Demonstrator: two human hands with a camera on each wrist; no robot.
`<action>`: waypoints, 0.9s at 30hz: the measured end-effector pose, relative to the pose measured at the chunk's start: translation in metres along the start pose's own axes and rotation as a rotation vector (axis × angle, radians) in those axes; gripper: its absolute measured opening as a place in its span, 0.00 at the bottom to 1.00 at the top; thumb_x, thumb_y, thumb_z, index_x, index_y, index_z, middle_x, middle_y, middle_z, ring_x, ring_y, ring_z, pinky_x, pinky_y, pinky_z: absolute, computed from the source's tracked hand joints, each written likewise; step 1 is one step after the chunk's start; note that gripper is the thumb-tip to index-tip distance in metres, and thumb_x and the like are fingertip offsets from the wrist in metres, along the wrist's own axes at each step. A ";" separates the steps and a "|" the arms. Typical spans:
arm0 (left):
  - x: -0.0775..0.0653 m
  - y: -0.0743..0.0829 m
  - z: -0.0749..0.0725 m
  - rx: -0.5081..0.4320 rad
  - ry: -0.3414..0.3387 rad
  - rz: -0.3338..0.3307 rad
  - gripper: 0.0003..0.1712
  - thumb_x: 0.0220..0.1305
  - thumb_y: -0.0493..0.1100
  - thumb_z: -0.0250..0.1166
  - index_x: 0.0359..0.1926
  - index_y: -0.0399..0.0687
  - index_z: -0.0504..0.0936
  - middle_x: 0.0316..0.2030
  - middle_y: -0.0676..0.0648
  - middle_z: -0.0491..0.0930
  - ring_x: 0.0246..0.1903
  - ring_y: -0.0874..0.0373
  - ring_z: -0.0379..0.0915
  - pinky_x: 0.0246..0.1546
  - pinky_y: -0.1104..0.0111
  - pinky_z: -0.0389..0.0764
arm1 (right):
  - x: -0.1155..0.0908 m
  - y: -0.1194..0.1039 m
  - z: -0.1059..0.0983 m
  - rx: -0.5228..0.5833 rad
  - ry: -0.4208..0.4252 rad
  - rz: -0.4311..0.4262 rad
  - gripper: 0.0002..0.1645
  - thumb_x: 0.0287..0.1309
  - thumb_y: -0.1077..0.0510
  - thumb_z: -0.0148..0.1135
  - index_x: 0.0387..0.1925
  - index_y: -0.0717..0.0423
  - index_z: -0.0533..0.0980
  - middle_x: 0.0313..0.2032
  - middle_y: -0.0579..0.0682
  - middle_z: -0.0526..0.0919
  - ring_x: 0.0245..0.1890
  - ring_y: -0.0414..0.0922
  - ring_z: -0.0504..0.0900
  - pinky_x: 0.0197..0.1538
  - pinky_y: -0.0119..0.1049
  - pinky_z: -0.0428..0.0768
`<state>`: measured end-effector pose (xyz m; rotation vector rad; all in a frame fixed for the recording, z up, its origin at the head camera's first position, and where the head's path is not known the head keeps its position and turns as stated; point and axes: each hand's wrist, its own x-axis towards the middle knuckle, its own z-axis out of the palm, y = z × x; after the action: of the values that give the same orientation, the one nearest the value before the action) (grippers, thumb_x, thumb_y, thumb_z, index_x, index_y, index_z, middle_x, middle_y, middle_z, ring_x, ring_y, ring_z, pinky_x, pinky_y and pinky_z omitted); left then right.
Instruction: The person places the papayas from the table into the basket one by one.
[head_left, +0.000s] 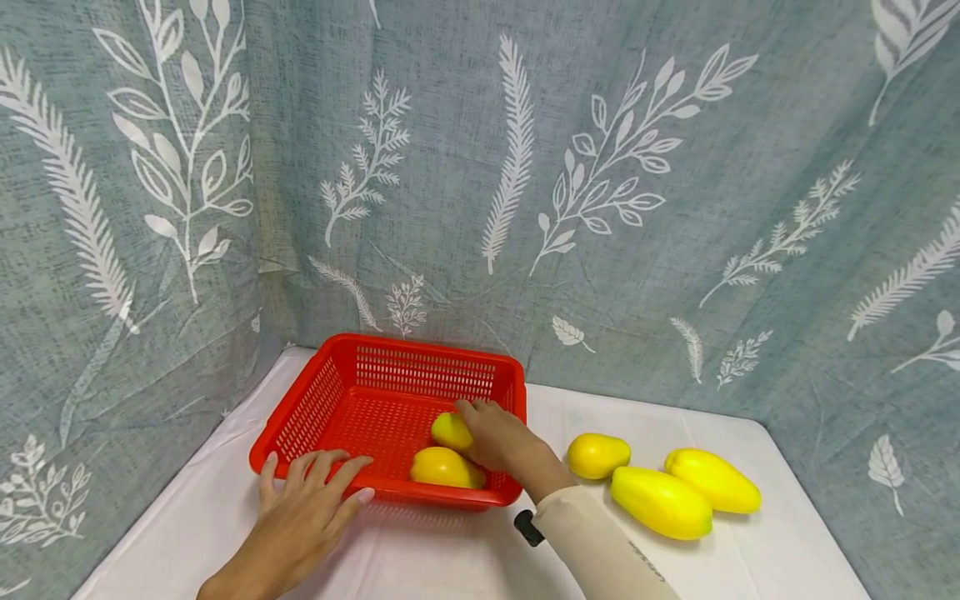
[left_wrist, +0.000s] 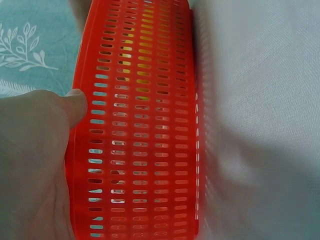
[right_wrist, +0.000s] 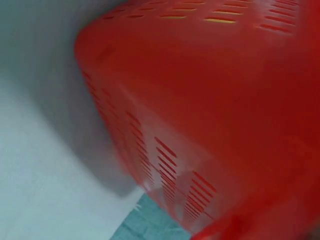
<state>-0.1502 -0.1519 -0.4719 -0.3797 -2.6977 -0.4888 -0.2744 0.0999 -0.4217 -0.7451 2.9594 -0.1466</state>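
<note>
Grey-green cloth [head_left: 442, 208] hangs across the upper frame and down both sides, printed with white leaves [head_left: 567, 331]. A white table [head_left: 750, 567] spans the lower frame, its far edge sloping down rightward. Light is soft; shadow [left_wrist: 280, 185] dims the left wrist view's lower right.

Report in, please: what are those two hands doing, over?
Left hand holding red basket, near side. Right hand at a yellow fruit inside, grip unclear. Three fruits on table, right of basket. Nothing visibly in the way.
</note>
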 end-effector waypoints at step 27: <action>0.003 0.003 -0.003 0.003 -0.004 0.008 0.25 0.68 0.61 0.55 0.62 0.60 0.74 0.55 0.45 0.71 0.58 0.40 0.59 0.58 0.32 0.37 | -0.149 0.140 -0.023 0.182 0.293 0.178 0.42 0.53 0.42 0.70 0.67 0.48 0.67 0.63 0.54 0.71 0.62 0.57 0.68 0.55 0.63 0.66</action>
<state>-0.1512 -0.1492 -0.4673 -0.3910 -2.6990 -0.4823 -0.2117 0.2952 -0.4062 -0.4700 3.2059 -0.5478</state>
